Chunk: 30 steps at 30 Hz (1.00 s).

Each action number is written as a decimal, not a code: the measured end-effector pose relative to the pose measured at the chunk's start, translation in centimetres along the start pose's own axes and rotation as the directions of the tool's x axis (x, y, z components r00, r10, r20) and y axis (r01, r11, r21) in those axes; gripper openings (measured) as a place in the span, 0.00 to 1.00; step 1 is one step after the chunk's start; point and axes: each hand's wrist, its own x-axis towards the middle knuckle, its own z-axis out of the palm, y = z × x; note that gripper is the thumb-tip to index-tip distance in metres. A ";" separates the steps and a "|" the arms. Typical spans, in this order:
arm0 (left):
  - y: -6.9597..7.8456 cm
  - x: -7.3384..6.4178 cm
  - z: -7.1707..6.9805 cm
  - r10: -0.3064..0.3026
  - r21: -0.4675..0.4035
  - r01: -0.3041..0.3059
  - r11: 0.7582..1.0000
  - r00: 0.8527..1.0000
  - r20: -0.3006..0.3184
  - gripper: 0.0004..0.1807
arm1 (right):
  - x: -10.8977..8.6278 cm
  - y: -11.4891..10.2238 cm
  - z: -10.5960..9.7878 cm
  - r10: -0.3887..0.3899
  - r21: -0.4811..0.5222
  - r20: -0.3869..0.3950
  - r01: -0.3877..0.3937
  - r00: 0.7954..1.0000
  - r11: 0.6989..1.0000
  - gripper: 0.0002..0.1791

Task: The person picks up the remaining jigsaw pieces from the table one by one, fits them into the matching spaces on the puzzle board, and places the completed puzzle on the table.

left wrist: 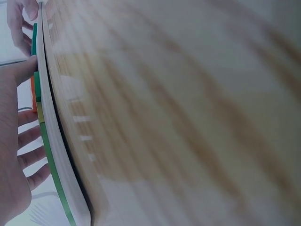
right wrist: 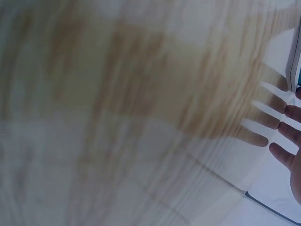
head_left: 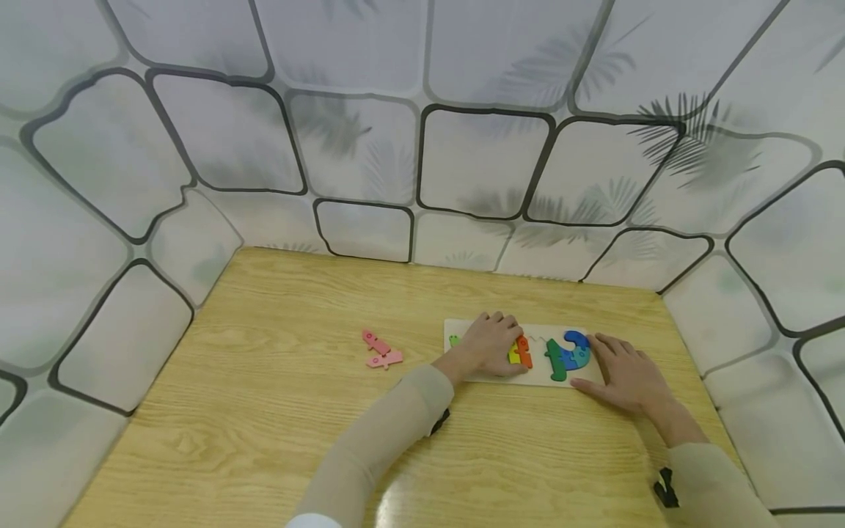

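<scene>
A pale puzzle board lies on the table under both hands. On its right part sit a dark green puzzle piece and blue puzzle pieces. My left hand spans the board's left half, fingers extended over the pieces, thumb by the lower end of an orange puzzle piece. A yellow puzzle piece shows beside that one, and a light green piece peeks out left of the hand; the palm hides what lies between. My right hand rests at the board's right end, fingers spread.
Left of the board, a red puzzle piece and a pink puzzle piece lie together on the wood-grain table. White panels with a dark stone-outline pattern enclose the table at the back and both sides.
</scene>
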 end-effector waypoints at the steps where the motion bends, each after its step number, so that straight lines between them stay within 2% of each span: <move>1: 0.0 0.0 0.0 -0.002 0.000 0.002 1.000 1.000 0.003 0.41 | 0.0 0.0 0.0 0.000 0.000 0.000 0.000 1.000 1.000 0.61; 18: 0.1 0.2 0.0 -0.020 -0.010 0.021 1.000 0.999 0.030 0.41 | -0.1 -0.4 -0.4 -0.004 0.002 -0.005 0.004 1.000 1.000 0.60; 30: -0.1 0.0 -0.1 -0.006 -0.010 0.006 1.000 1.000 0.004 0.40 | -0.1 -0.7 -0.6 0.005 0.016 -0.005 -0.005 1.000 1.000 0.60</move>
